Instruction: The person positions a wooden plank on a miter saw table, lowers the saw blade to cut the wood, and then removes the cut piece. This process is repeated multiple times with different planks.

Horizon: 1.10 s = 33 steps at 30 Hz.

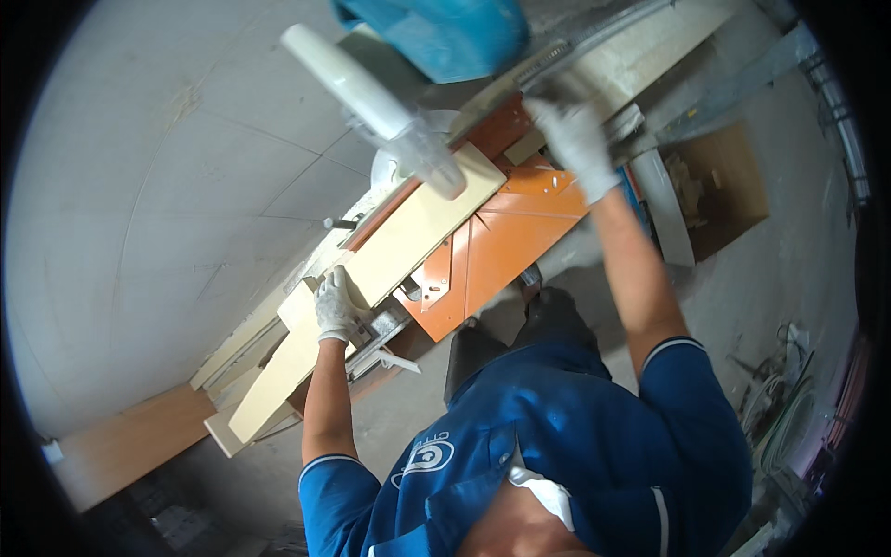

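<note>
My left hand [336, 304], in a pale work glove, lies on a long cream board [419, 234], its fingers laid flat over the board's surface. The board runs slantwise along an orange machine table [529, 227]. My right hand [571, 139], also gloved, is up over the far right end of the table. It is smeared by motion, and whatever it may hold does not show. Between my hands, a white pipe [348, 79] with a clear plastic guard [427, 158] reaches over the board. Any blade under the guard is hidden.
A blue plastic container [455, 37] stands beyond the pipe. At the right, an open brown box [719, 190] holds wood offcuts. Coiled hoses or cables [784, 408] lie on the floor at lower right. A brown panel [139, 441] is at far left.
</note>
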Each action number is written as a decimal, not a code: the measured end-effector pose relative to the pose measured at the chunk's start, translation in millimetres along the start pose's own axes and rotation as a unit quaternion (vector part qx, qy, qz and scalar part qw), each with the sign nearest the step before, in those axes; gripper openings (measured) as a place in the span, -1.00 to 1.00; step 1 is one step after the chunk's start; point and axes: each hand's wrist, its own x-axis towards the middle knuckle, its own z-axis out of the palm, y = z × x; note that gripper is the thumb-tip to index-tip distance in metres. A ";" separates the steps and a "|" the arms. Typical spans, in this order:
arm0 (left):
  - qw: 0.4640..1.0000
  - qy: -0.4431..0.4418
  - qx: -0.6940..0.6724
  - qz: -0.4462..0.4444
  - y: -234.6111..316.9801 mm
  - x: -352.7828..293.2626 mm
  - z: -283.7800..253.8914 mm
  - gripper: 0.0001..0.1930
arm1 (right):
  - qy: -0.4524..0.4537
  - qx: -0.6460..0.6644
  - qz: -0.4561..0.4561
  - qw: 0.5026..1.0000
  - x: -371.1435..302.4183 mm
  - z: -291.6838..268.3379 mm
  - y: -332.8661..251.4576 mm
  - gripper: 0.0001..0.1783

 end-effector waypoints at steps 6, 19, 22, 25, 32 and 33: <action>0.997 0.039 0.056 0.020 -13.0 2.2 17.2 -0.10 | -0.223 0.061 -0.020 0.973 101.6 -73.5 -207.3 -0.21; 0.999 0.020 0.033 0.014 -3.4 -5.2 1.9 -0.17 | -0.410 0.156 0.210 0.874 74.3 -31.1 -260.9 -0.31; 1.000 0.016 0.021 0.013 -3.5 -6.9 -3.2 -0.17 | -0.417 0.154 0.184 0.877 63.3 -32.9 -251.2 -0.32; 1.000 0.000 0.010 0.004 -3.3 -6.7 -10.1 -0.15 | -0.359 0.149 0.159 0.907 47.6 -33.5 -247.1 -0.33; 0.999 -0.002 0.031 0.018 -9.8 0.3 -9.9 -0.09 | -0.345 0.168 0.152 0.911 33.6 -34.2 -243.2 -0.37; 0.999 -0.003 0.034 0.019 -11.7 3.4 -7.6 -0.11 | -0.360 0.167 0.138 0.907 34.9 -32.6 -241.3 -0.39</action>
